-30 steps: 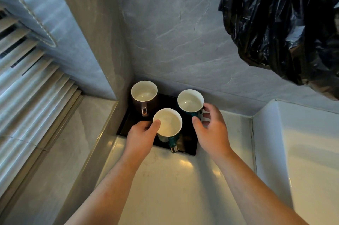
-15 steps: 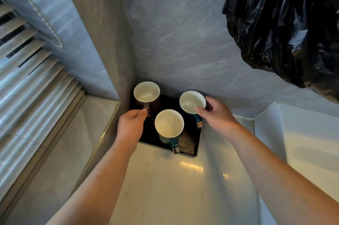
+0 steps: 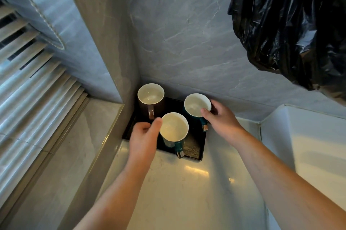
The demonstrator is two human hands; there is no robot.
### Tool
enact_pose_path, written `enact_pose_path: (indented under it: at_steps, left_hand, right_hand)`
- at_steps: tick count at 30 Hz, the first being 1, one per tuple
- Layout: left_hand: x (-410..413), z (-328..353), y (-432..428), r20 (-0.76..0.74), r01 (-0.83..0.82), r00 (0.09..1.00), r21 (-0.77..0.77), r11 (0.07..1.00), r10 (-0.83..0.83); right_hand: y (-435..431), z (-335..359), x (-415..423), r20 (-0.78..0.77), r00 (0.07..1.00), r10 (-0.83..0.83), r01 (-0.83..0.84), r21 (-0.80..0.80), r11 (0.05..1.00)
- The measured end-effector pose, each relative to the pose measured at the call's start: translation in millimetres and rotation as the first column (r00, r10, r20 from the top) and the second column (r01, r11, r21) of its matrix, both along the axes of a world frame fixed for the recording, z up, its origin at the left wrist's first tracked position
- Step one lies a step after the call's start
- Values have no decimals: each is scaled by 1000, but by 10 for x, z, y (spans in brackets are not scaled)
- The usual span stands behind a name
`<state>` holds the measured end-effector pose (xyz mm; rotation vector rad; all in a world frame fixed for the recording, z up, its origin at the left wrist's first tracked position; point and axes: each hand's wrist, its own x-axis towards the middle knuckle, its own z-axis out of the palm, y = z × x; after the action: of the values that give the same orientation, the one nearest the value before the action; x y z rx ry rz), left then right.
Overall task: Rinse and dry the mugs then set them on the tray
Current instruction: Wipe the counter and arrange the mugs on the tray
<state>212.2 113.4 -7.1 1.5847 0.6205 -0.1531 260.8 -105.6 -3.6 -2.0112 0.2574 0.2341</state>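
Three white-lined mugs stand upright on a black tray (image 3: 192, 148) in the counter's corner. A brown mug (image 3: 150, 96) is at the back left, one teal mug (image 3: 175, 128) at the front and another teal mug (image 3: 196, 105) at the back right. My left hand (image 3: 144, 136) has its fingers curled beside the front teal mug, with the thumb tip touching that mug's left rim. My right hand (image 3: 221, 118) grips the back right teal mug, thumb on the near rim and fingers round its far side.
A pale counter (image 3: 177, 188) runs toward me from the tray. A white basin (image 3: 309, 145) lies to the right. A black plastic bag (image 3: 290, 23) hangs at the upper right. Window blinds (image 3: 28, 83) and a sill fill the left, behind a wall pillar.
My left hand has moved from the brown mug's handle back to the front teal mug's rim. My right hand stays on the back right teal mug.
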Motion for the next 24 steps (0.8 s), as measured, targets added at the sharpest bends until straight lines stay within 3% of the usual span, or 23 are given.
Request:
enact_pose_path:
  at_steps: [4, 10, 15, 19, 24]
  left_hand:
    - [-81, -23, -107, -27, 224, 974, 135, 965, -223]
    - [-23, -73, -78, -46, 258, 966, 234, 937, -255]
    - [53, -61, -85, -43, 112, 993, 173, 979, -106]
    - [10, -22, -104, -110, 172, 980, 25, 985, -169]
    - [-214, -159, -127, 0, 257, 964, 264, 930, -266]
  right_hand:
    - [-5, -4, -35, -8, 1000, 24, -23, 41, 999]
    - [-25, 2, -31, -15, 999, 37, -36, 60, 998]
    - [-36, -13, -35, -19, 999, 44, -43, 53, 998]
    - [-25, -43, -42, -17, 999, 41, -40, 48, 998]
    - [-35, -70, -35, 2, 999, 46, -47, 54, 997]
